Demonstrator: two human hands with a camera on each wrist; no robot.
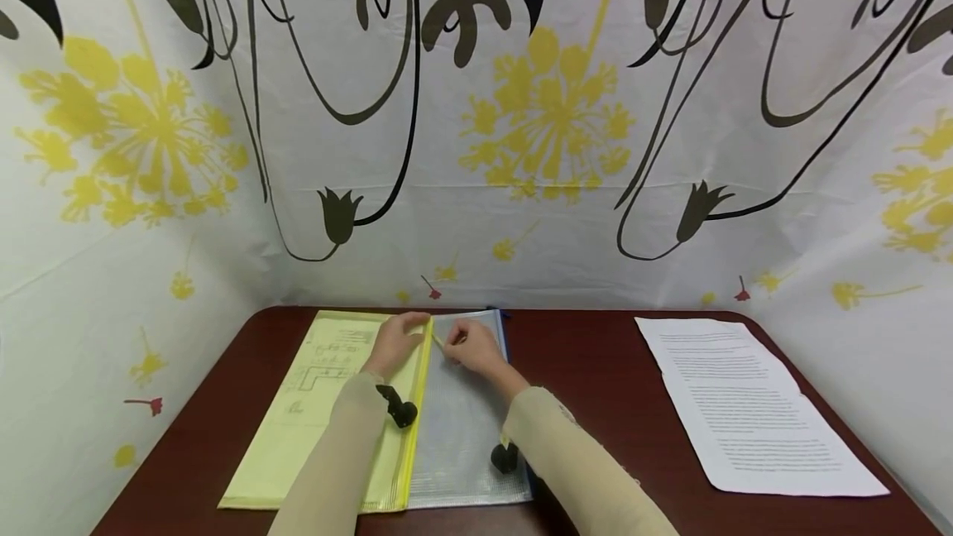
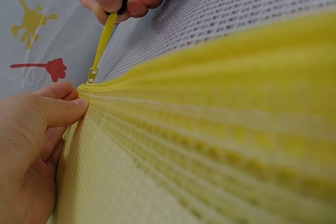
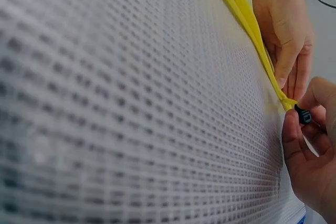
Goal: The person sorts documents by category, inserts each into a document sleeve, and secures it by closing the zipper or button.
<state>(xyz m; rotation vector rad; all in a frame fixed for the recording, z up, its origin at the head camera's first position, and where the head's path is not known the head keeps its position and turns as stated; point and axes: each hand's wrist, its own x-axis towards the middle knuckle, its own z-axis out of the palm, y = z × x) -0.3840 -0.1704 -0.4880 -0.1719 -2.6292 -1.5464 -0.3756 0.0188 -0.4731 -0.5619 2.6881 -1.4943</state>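
A yellow mesh zipper pouch (image 1: 286,445) with a printed sheet inside lies on the table, its yellow zipper edge overlapping a clear mesh pouch with a blue edge (image 1: 465,445). My left hand (image 1: 395,344) pinches the far corner of the yellow pouch, thumb on top, as the left wrist view shows. Beside it, my right hand (image 1: 476,347) pinches the black end of the yellow zipper pull (image 2: 106,38). The strap is stretched taut from the metal slider (image 2: 92,75), which sits at the far end of the zipper. In the right wrist view the black tip (image 3: 303,114) shows between thumb and fingers.
White printed sheets (image 1: 752,412) lie on the right side of the dark red-brown table (image 1: 596,404). A patterned white curtain (image 1: 476,255) rises behind the table and along both sides. Small black devices (image 1: 505,458) hang at both wrists.
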